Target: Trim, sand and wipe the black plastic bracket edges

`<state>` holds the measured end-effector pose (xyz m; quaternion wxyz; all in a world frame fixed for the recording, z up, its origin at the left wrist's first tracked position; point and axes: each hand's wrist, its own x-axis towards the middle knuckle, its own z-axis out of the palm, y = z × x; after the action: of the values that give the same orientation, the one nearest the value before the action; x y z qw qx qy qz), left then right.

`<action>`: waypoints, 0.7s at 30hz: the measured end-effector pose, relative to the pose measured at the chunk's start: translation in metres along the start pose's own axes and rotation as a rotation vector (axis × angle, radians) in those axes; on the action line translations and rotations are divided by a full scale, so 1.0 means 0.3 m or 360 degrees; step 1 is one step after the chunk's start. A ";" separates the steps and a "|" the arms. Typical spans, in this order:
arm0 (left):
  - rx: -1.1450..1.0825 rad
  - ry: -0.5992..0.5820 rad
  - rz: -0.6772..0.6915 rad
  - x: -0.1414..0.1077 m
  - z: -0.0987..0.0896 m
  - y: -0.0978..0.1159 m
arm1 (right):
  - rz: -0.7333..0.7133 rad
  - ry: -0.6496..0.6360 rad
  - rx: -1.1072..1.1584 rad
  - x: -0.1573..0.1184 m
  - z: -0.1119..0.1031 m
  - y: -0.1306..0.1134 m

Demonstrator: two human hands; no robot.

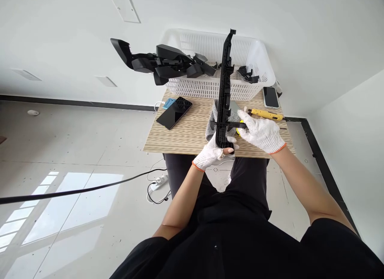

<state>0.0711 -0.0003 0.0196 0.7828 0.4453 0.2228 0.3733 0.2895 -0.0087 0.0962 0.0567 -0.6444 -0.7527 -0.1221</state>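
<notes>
Head view: one long, narrow black part (225,89) stretches away from me above the tabletop (157,141), matte, ribbed along its length, with small tabs on its right edge, a curved near end and a slim, bent far tip. It passes over a grey cloth (211,126), and its far stretch overlaps the white basket (195,87) in my line of sight. One dark crossbar (235,124) lies across it close to my end; whether it is moulded on or separate, I cannot tell.

Counting from the left, I have one power strip (159,182) on the floor, one blue item (169,103) just beside a dark phone (174,113), then the one basket. Black pieces (171,63) jut out over its left side, too tangled to count, with more black plastic (248,75) at its right. Next come the single cloth, one yellow-handled tool (267,114) and a second phone (271,97).

My left grip (211,153) is closed around the part's near end, forearm angled up from below, thumb bare at the tip and laid across. My right grip (261,133) comes in from the lower right, back of the glove upward, fingers and thumb closed about the crossbar's right end.
</notes>
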 end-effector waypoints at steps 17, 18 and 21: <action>0.0036 0.0046 -0.0057 -0.002 -0.005 0.002 | 0.0212 0.0081 0.0101 -0.037 -0.030 -0.011; 0.0046 0.0035 -0.0053 -0.002 -0.008 -0.002 | 0.0330 0.0187 0.0154 -0.046 -0.040 -0.003; -0.0009 0.0026 -0.0032 0.000 -0.011 -0.010 | 0.0726 0.0640 0.0344 -0.088 -0.065 0.042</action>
<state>0.0700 0.0005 0.0153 0.7860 0.4376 0.2326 0.3696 0.3048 -0.0373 0.1098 0.2985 -0.7497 -0.5711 -0.1504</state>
